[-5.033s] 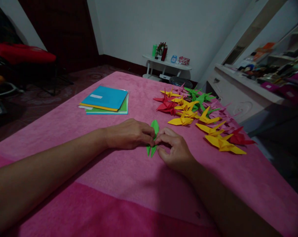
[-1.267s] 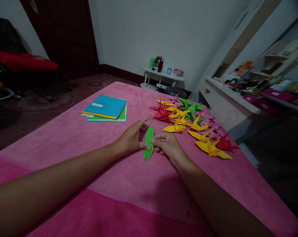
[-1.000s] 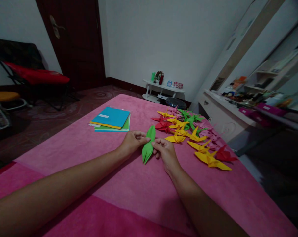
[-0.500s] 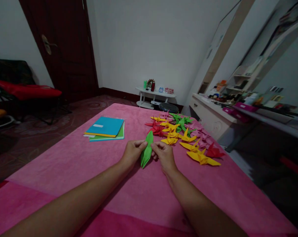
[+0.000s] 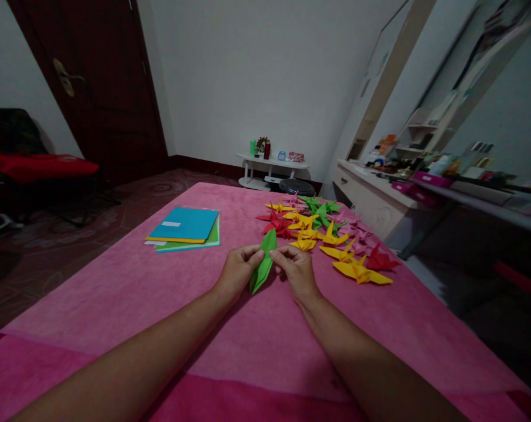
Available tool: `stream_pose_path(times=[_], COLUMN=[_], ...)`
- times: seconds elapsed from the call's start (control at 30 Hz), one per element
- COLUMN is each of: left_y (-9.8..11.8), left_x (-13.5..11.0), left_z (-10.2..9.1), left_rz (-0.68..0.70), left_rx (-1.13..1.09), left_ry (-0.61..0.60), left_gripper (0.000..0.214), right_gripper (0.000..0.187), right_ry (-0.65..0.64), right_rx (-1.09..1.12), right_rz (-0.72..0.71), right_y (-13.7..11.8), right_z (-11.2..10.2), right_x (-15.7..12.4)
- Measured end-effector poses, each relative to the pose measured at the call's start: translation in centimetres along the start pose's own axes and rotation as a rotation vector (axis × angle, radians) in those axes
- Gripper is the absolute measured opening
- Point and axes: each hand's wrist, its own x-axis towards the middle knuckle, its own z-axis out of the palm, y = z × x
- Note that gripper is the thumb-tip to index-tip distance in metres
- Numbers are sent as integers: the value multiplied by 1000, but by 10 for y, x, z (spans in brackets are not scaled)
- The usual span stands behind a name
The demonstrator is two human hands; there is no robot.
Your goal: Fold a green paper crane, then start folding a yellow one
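A piece of folded green origami paper (image 5: 264, 266), long and pointed at both ends, is held just above the pink-covered table (image 5: 160, 299). My left hand (image 5: 240, 266) pinches its left edge, the thumb lying on the paper. From the other side my right hand (image 5: 295, 266) grips the right edge between thumb and fingers. The fingertips behind the paper are partly hidden. Past my right hand lie several folded paper cranes: yellow ones (image 5: 362, 272), red ones (image 5: 382, 258), green ones (image 5: 322, 214) and pink ones (image 5: 357, 237).
A stack of coloured paper sheets (image 5: 184, 224), blue on top, lies at the table's left. Beyond the far edge stand a round black stool (image 5: 296, 187) and a small white shelf (image 5: 272, 162). A cluttered dresser (image 5: 375, 189) is at the right, a red chair (image 5: 41, 166) at the left.
Both hands keep hold of the green paper, which has turned very slightly. The camera view has shifted a little; the cranes and sheets lie as before.
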Motion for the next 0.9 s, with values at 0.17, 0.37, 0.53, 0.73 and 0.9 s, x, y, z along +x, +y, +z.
stream_pose_path(times=[0.17, 0.37, 0.53, 0.73, 0.9], left_y=[-2, 3, 7, 15, 22], left_x=[0, -1, 1, 14, 23], left_z=[3, -3, -9, -30, -48], left_rz=[-58, -172, -155, -80, -12], left_rx=[28, 145, 298, 455, 418], left_ry=[-63, -181, -257, -74, 93], left_gripper=[34, 34, 31, 35, 37], right_gripper=[26, 31, 34, 29, 29], right_ry=[17, -69, 27, 90, 12], right_rx=[51, 55, 34, 25, 56], right_rz=[-13, 23, -30, -21, 108], right_y=[-4, 0, 3, 4, 6], right_z=[3, 5, 0, -8, -8], right_x=[-4, -1, 0, 5, 9])
